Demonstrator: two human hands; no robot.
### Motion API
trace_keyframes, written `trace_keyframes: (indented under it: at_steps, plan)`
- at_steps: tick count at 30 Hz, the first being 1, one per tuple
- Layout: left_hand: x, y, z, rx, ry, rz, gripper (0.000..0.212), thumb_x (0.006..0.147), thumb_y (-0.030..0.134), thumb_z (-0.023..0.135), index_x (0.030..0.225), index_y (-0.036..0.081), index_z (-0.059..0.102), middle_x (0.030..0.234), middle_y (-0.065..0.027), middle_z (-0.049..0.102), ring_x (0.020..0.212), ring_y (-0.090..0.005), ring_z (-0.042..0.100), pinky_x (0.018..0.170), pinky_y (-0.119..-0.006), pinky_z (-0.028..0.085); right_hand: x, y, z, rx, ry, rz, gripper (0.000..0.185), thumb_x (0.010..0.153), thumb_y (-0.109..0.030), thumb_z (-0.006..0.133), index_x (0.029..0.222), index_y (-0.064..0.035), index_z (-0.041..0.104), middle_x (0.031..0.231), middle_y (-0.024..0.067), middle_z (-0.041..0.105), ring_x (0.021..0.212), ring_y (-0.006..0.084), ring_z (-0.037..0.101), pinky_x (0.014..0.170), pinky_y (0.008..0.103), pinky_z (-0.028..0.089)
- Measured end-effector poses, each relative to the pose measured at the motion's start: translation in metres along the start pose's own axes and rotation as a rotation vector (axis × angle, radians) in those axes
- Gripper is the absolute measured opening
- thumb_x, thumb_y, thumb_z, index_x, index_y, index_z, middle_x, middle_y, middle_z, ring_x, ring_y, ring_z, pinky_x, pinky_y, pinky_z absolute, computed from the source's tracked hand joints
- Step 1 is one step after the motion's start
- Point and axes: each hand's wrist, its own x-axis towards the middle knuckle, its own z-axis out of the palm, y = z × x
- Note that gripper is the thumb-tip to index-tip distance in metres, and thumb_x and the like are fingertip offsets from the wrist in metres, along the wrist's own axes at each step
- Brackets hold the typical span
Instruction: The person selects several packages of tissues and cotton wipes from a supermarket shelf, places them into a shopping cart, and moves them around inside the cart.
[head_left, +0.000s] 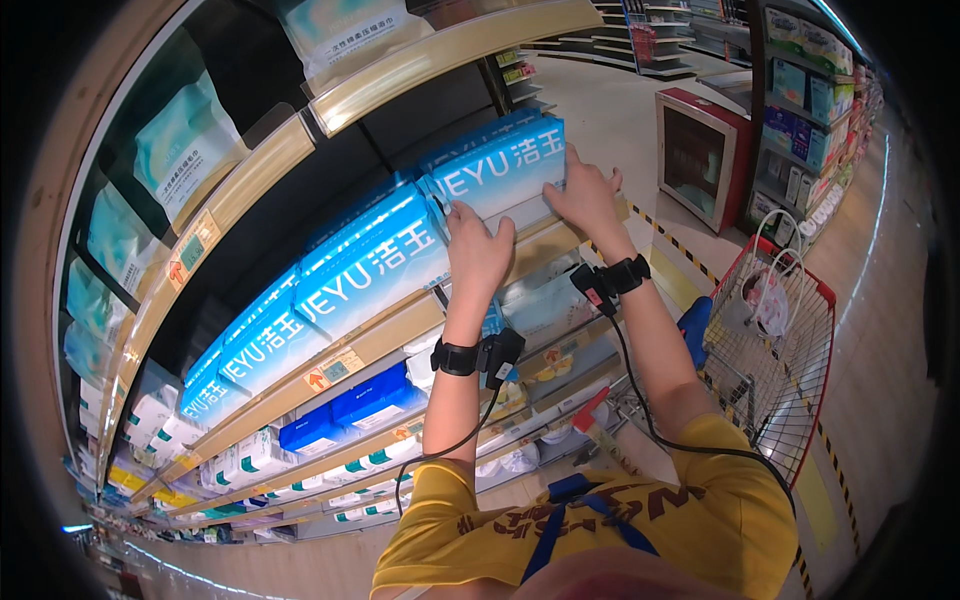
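Observation:
At the right end of the shelf sits a blue-and-white plastic soft pack (504, 169), seemingly of tissues or soft towels, with large printed lettering. My left hand (482, 244) is at its left end, fingers in the gap beside the neighbouring pack (375, 266). My right hand (589, 191) grips its right end, thumb on the front face. Matching packs stretch leftward in a row, with more behind them. Both wrists wear black straps with small cabled devices.
A shelf edge with price tags (337, 371) runs below the packs. Overhead is another shelf rail (450, 64) with pale green bags. Lower shelves hold dark blue packs (371, 397). To my right stands a wire shopping cart (780, 360) holding a bag; beyond it is a red-framed cabinet (701, 161).

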Motion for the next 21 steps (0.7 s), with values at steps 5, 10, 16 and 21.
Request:
trace_keyframes:
  at_steps: [5,10,16,21]
  plan:
    - [-0.013,0.006,0.002,0.054,-0.051,0.076,0.073,0.081,0.024,0.058,0.130,-0.021,0.028,0.135,-0.0427,0.028,0.133,-0.0450,0.027,0.105,-0.041,0.032,-0.002,0.015,0.018,-0.173,0.193,-0.076,0.067,0.075,-0.034,0.061,0.133,-0.0059,0.041,0.101,0.0190,0.065,0.105,0.0336,0.058,0.100,0.0655,0.019]
    - [-0.066,-0.010,-0.028,-0.170,-0.029,0.272,0.046,0.080,0.008,0.064,0.124,0.003,0.054,0.126,-0.0190,0.054,0.121,-0.0333,0.050,0.099,-0.036,0.040,-0.042,0.002,-0.022,0.369,0.353,-0.208,0.031,0.084,-0.011,0.053,0.113,-0.0015,0.058,0.105,0.0141,0.063,0.103,0.0281,0.058,0.091,0.0418,0.043]
    - [-0.132,-0.069,-0.020,-0.095,-0.089,0.132,0.025,0.072,0.007,0.072,0.096,0.005,0.066,0.102,-0.0125,0.065,0.106,-0.0312,0.060,0.088,-0.038,0.048,-0.130,-0.003,0.004,0.631,-0.019,-0.207,0.017,0.080,0.003,0.053,0.090,-0.0044,0.065,0.085,0.0092,0.064,0.077,0.0232,0.063,0.068,0.0303,0.051]
    - [-0.159,-0.099,0.002,0.095,-0.073,0.131,0.056,0.058,0.012,0.082,0.111,0.011,0.063,0.119,-0.0111,0.056,0.123,-0.0343,0.043,0.101,-0.043,0.037,-0.184,0.002,0.061,0.773,-0.421,-0.234,0.027,0.079,0.003,0.051,0.102,-0.0057,0.062,0.106,0.0110,0.060,0.087,0.0267,0.062,0.071,0.0328,0.053]
